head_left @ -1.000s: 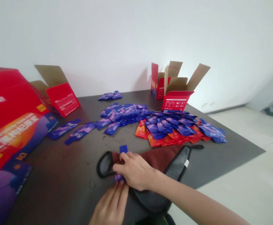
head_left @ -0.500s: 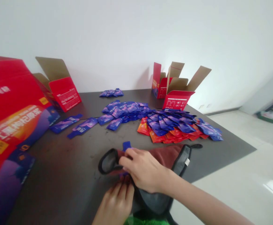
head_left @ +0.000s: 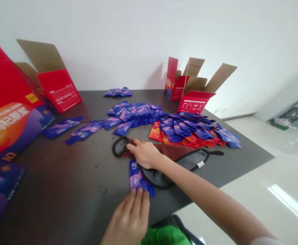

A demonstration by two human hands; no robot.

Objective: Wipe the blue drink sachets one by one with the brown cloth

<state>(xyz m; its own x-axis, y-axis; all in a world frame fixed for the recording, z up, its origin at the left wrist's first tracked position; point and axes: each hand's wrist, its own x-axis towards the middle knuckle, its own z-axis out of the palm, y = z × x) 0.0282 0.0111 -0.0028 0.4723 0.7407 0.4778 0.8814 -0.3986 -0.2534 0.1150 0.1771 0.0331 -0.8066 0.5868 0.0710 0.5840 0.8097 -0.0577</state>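
Note:
On the grey table, a purple-blue sachet (head_left: 136, 177) lies in front of me, its upper part printed with white characters. The straight fingertips of my left hand (head_left: 130, 216) press flat on its lower end; the thumb is hidden. My right hand (head_left: 145, 153) is closed on a brown and grey cloth (head_left: 175, 149) with black edging and a loop at its left end. Part of the cloth overlaps the sachet's right side. Beyond, two purple sachets (head_left: 83, 132) (head_left: 62, 127) lie singly, left of a purple sachet heap (head_left: 133, 114).
Purple sachets over red ones form another pile (head_left: 189, 131) at the right. Open red cartons stand behind it (head_left: 196, 102) and at the back left (head_left: 59, 90). A large red carton (head_left: 8, 109) fills the left side. Further back sits a small purple stack (head_left: 118, 92).
My right hand has moved away from me with the cloth, which now lies flatter and uncovers the sachet. My left hand stays near, its fingers straighter on the sachet. The view has shifted slightly.

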